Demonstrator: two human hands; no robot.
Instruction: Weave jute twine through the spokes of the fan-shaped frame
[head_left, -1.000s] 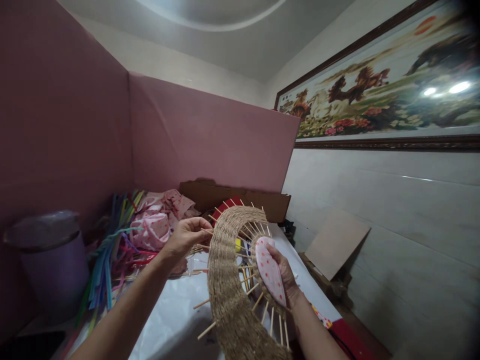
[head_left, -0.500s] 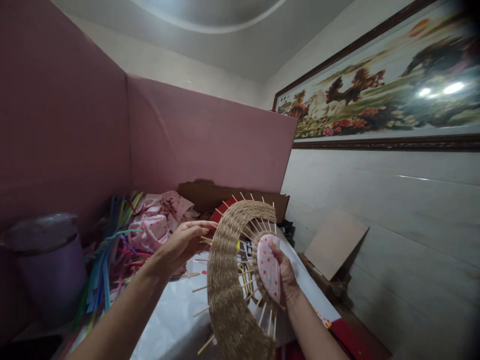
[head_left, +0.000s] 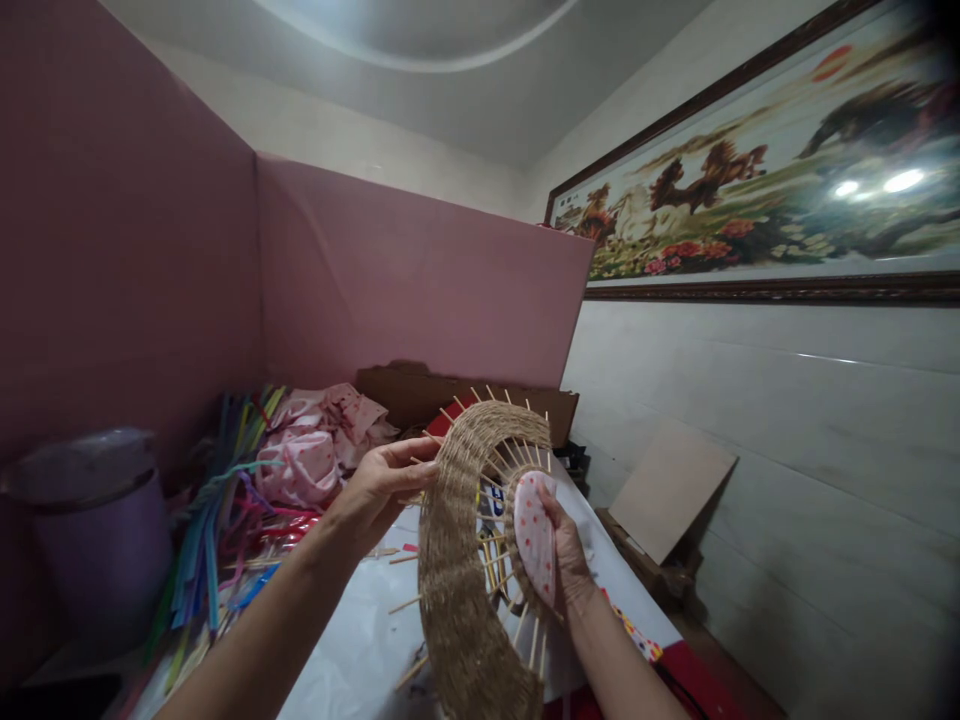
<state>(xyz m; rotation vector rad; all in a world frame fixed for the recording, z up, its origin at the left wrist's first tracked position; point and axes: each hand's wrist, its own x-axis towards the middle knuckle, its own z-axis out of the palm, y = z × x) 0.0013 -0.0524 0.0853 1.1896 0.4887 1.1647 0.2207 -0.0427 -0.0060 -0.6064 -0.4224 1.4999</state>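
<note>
A round woven piece (head_left: 457, 560) of jute rope on radiating wooden sticks stands almost edge-on in front of me, above the white table (head_left: 352, 650). Its hub is a white fabric disc (head_left: 534, 535) with red dots. My right hand (head_left: 568, 550) grips the hub from behind, thumb on the fabric. My left hand (head_left: 379, 485) holds the upper left rim, fingers pinched on the rope and stick tips there.
Pink cloth (head_left: 319, 450) and several coloured strips (head_left: 217, 500) lie at the table's left. A purple bin (head_left: 90, 530) stands far left. A brown cardboard box (head_left: 450, 395) sits behind, before pink partition walls (head_left: 405, 270). A board (head_left: 667, 485) leans against the right wall.
The woven piece has turned more edge-on and shifted slightly right and up. My left hand has moved right along the rim; my right hand stays on the hub.
</note>
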